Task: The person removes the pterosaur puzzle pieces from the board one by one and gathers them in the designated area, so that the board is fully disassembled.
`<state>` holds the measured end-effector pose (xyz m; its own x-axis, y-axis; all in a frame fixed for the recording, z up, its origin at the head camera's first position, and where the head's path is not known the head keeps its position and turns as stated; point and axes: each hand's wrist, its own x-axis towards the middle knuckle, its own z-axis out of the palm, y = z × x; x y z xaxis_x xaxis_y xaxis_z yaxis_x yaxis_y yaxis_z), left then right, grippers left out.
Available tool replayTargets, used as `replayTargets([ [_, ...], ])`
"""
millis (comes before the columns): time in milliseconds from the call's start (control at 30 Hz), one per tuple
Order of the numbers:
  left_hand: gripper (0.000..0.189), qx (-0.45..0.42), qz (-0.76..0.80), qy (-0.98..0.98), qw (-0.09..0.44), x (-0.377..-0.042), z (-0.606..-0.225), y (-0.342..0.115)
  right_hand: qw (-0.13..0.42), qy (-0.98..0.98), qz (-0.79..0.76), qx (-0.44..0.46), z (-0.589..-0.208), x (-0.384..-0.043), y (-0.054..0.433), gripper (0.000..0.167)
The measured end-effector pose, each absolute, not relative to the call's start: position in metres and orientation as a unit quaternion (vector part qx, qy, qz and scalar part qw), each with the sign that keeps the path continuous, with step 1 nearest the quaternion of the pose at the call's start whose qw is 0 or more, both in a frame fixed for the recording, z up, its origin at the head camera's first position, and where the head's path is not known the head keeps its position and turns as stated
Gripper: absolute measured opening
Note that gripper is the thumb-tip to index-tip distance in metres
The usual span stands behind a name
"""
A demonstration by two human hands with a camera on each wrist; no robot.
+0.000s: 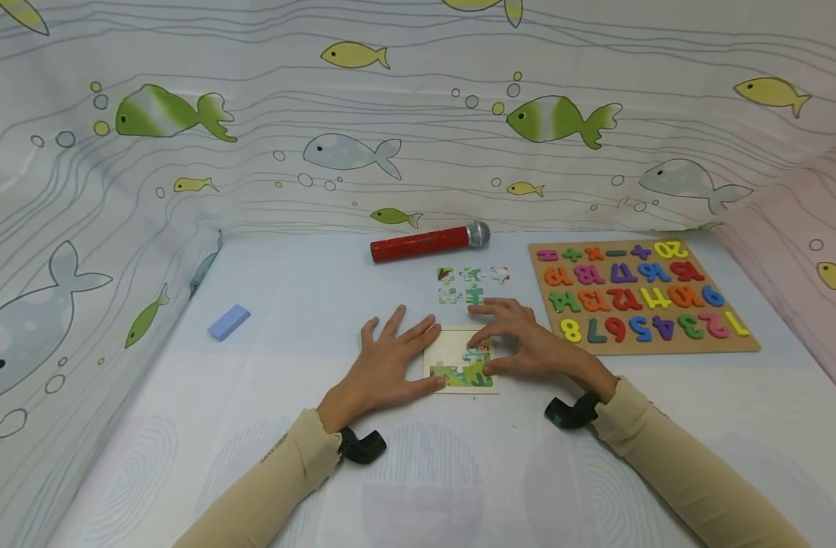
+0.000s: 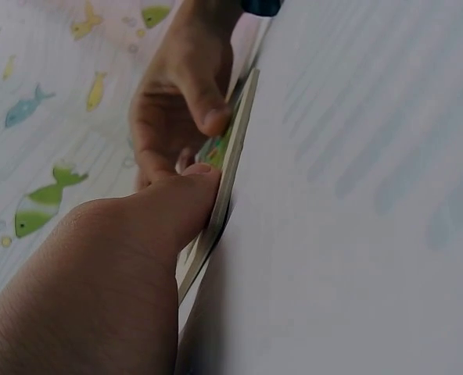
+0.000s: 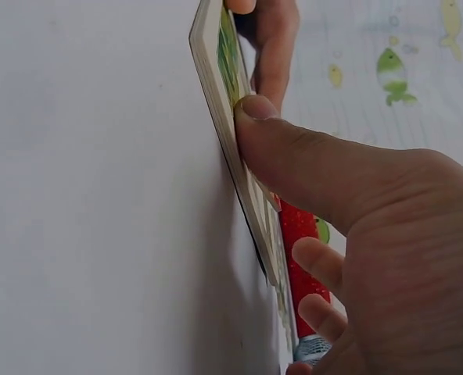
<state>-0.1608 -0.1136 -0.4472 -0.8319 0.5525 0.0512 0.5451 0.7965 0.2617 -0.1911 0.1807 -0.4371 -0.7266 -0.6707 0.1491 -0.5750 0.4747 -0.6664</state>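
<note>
A small wooden puzzle board (image 1: pixel 452 342) lies on the table, its lower part filled with green jigsaw pieces (image 1: pixel 462 374). My left hand (image 1: pixel 388 365) is spread flat at the board's left side, its thumb resting on the lower left edge. From the right, my right hand (image 1: pixel 527 342) pinches a jigsaw piece (image 1: pixel 477 355) between thumb and index finger over the board's right side. In the right wrist view the right thumb (image 3: pixel 294 148) lies against the piece, which looks slightly tilted. The other right fingers reach beyond the board, near several loose jigsaw pieces (image 1: pixel 470 274).
Behind the loose pieces lies a red toy microphone (image 1: pixel 424 244). A wooden number board (image 1: pixel 646 346) with coloured numerals sits to the right. A blue block (image 1: pixel 229 323) is far left. Fish-patterned cloth walls (image 1: pixel 418 106) stand around the table.
</note>
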Motion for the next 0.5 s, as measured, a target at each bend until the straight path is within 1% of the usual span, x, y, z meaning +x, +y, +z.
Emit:
replayTargets([
  [200, 0.086, 0.288, 0.137, 0.948, 0.012, -0.1609, -0.4463, -0.1131, 0.061, 0.857, -0.36, -0.365, -0.4361, -0.1907, 0.1798, 0.034],
  [500, 0.085, 0.29, 0.14, 0.947, 0.009, -0.1608, -0.447, -0.1132, 0.072, 0.86, -0.353, -0.363, -0.4352, -0.191, 0.1801, 0.035],
])
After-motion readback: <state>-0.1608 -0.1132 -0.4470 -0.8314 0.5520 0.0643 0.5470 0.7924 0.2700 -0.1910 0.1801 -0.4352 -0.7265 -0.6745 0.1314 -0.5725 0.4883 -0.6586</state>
